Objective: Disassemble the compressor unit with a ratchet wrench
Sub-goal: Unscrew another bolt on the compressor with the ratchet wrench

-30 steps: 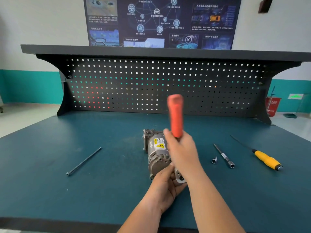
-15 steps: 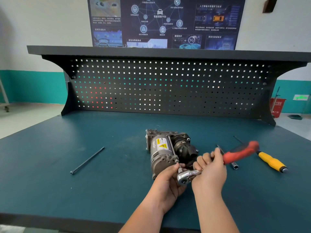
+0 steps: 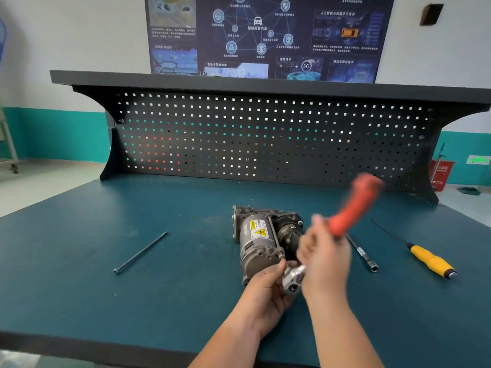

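– Grey metal compressor unit [image 3: 261, 243], where is it?
– Centre of the teal bench top [image 3: 106, 288], lying on its side.
– And the 2 hands?
– Blurred, the right hand [image 3: 324, 258] grips the red-handled ratchet wrench [image 3: 353, 208]; the left hand [image 3: 268, 285] pinches its steel head at the unit's near end.

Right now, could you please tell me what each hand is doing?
Left hand: holds the head of the wrench at the compressor.
Right hand: grips the wrench's red handle, blurred.
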{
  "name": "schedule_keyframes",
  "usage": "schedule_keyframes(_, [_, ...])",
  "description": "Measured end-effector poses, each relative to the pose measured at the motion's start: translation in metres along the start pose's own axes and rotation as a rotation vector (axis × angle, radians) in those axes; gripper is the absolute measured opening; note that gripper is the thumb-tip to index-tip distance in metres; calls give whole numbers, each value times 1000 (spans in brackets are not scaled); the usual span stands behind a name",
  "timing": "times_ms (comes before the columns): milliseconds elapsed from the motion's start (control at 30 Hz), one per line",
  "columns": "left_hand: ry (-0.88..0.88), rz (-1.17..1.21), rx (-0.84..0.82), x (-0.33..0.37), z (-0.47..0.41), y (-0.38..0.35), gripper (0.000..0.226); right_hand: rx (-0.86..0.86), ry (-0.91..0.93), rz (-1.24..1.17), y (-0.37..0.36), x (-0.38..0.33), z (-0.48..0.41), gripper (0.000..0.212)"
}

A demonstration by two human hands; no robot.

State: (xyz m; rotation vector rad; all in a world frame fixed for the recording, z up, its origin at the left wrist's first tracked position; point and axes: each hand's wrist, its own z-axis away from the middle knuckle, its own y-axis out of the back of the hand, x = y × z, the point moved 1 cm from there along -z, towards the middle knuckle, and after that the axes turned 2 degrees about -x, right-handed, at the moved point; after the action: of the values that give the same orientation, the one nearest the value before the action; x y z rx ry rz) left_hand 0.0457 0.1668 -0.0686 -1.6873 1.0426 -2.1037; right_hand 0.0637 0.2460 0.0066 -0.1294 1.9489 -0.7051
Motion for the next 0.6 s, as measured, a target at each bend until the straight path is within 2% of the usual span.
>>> schedule_keyframes(33, [13,3,10,0,-1,0,18,155,-83,-216,11,1,-4,34])
schedule_keyframes(100, [33,25,20,-1,0,1,18,323,-192,-434,23,8,-3,33])
schedule_keyframes(200, [49,58,20,0,0,1,20,296,-143,-401,18,13,0,35])
schedule_keyframes(267, [59,41,28,1,2,0,23,163,-46,-208,5,9,-2,36])
schedule_keyframes(333, [60,21,24,1,1,0,23,-59,49,124,-9,3,-4,36])
schedule_keyframes(433, [34,-31,7,0,2,0,17,-521,228,743,-30,2,1,30])
schedule_keyframes(500, [-14,26,-43,0,5,-2,18,-810,254,1038,-41,9,8,30])
schedule_keyframes(567, [-56,114,-62,1,6,-4,13,-895,268,1142,-43,14,11,30])
schedule_keyframes(600, [-59,123,-61,1,6,-3,13,-856,284,1088,-41,14,12,29])
